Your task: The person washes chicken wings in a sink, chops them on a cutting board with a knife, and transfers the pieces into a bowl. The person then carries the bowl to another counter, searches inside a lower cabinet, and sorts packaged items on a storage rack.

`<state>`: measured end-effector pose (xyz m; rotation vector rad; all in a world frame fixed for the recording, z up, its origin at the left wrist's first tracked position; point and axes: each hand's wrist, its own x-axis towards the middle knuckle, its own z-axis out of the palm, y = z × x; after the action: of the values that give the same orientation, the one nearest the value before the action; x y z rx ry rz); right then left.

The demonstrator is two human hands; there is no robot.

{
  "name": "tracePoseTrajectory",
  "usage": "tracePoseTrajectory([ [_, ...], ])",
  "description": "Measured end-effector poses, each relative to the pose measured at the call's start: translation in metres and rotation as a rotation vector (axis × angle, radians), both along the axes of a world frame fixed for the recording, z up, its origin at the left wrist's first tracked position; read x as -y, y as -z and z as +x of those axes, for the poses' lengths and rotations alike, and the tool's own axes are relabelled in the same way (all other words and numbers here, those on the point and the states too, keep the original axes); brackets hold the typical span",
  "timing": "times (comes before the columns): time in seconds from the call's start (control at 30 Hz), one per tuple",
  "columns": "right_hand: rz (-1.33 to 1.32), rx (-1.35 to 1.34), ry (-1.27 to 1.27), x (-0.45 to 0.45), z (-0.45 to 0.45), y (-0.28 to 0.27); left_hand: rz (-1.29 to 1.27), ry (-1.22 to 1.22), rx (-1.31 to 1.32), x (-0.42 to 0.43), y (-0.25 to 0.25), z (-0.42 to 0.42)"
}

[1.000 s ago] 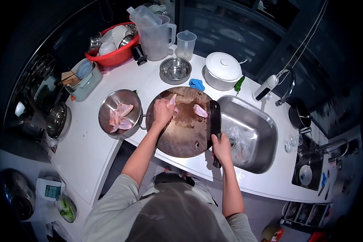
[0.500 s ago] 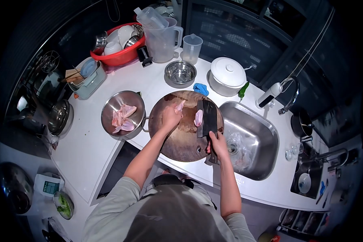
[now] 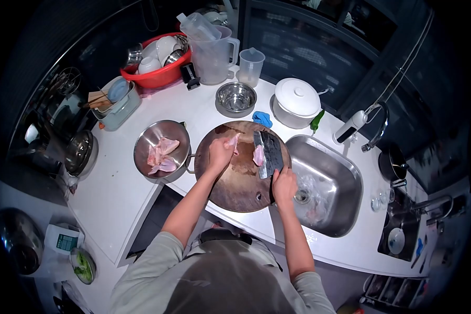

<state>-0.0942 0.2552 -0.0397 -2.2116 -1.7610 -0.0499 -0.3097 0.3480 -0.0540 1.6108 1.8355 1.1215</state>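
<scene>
A round wooden chopping board [image 3: 233,191] lies on the counter in front of me. On its left half my left hand [image 3: 221,155] is closed on a pale pink piece of raw chicken [image 3: 234,141]. My right hand [image 3: 284,184] is wrapped round the handle of a cleaver [image 3: 271,153] at the board's right side. The wide dark blade lies tilted over the board, its bright edge facing left. Another chicken piece [image 3: 258,155] touches or nearly touches that edge. More chicken [image 3: 163,156] rests in a steel bowl [image 3: 141,137] left of the board.
Right of the board is a steel sink [image 3: 327,206]. Behind it stand a steel bowl [image 3: 236,98], a blue cloth [image 3: 262,119], a white lidded pot [image 3: 297,99], a green pepper [image 3: 316,121] and plastic jugs [image 3: 209,57]. A red basin [image 3: 157,77] holds dishes.
The cleaver has moved left from the board's right edge to beside the loose chicken piece, and its blade has tilted. My left hand keeps hold of its piece. The whole view has shifted slightly.
</scene>
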Motion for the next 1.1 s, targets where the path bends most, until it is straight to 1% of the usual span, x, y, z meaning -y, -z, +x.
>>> tracePoseTrajectory([
  [0.13,-0.005,0.033,-0.029,-0.002,0.000,-0.006,-0.100,0.014,0.182,0.003,0.002,-0.009],
  [0.17,0.055,0.030,-0.070,-0.004,-0.002,-0.010,-0.124,0.016,0.240,0.002,0.002,-0.011],
  [0.23,0.170,0.020,-0.151,-0.008,-0.016,-0.040,-0.153,0.009,0.352,0.001,0.008,-0.014],
  [0.27,0.287,-0.088,-0.278,-0.018,-0.020,-0.031,-0.156,0.002,0.404,-0.002,0.015,-0.016],
  [0.3,0.278,-0.266,-0.404,-0.028,-0.029,-0.029,-0.157,-0.004,0.454,-0.004,0.020,-0.018],
  [0.37,0.112,-0.670,-0.558,-0.050,-0.053,-0.024,-0.150,0.048,0.669,0.001,0.008,-0.020],
  [0.43,0.005,-0.947,-0.565,-0.061,-0.083,-0.034,-0.168,0.103,0.860,0.013,-0.020,-0.026],
  [0.5,-0.065,-1.167,-0.621,-0.072,-0.108,-0.036,-0.142,0.096,0.838,0.025,-0.045,-0.038],
  [0.57,-0.090,-1.334,-0.727,-0.084,-0.131,-0.032,-0.065,0.080,0.816,0.028,-0.046,-0.058],
  [0.6,-0.130,-1.298,-0.755,-0.087,-0.142,-0.036,-0.038,0.069,0.807,0.034,-0.051,-0.070],
  [0.63,-0.158,-1.140,-0.788,-0.094,-0.154,-0.032,-0.013,0.059,0.798,0.039,-0.054,-0.083],
  [0.7,-0.207,-1.246,-0.882,-0.094,-0.184,-0.034,0.009,-0.002,0.733,0.048,-0.058,-0.112],
  [0.77,-0.182,-1.214,-0.928,-0.095,-0.218,-0.022,0.026,-0.042,0.621,0.059,-0.060,-0.143],
  [0.8,-0.293,-1.322,-0.925,-0.091,-0.233,-0.028,-0.016,-0.110,0.593,0.067,-0.067,-0.154],
  [0.83,-0.406,-1.426,-0.919,-0.087,-0.247,-0.034,-0.044,-0.147,0.644,0.073,-0.070,-0.166],
  [0.9,-0.580,-1.545,-0.831,-0.082,-0.271,-0.040,-0.071,-0.215,0.541,0.074,-0.055,-0.193],
  [0.97,-0.731,-1.647,-0.718,-0.083,-0.293,-0.034,-0.101,-0.251,0.450,0.071,-0.032,-0.221],
  [1.0,-0.811,-1.672,-0.705,-0.085,-0.303,-0.030,-0.116,-0.267,0.404,0.069,-0.025,-0.231],
  [1.07,-0.829,-1.638,-0.727,-0.094,-0.323,-0.006,-0.121,-0.328,0.246,0.067,-0.020,-0.241],
  [1.1,-0.838,-1.622,-0.736,-0.092,-0.329,-0.007,-0.124,-0.357,0.166,0.070,-0.024,-0.242],
])
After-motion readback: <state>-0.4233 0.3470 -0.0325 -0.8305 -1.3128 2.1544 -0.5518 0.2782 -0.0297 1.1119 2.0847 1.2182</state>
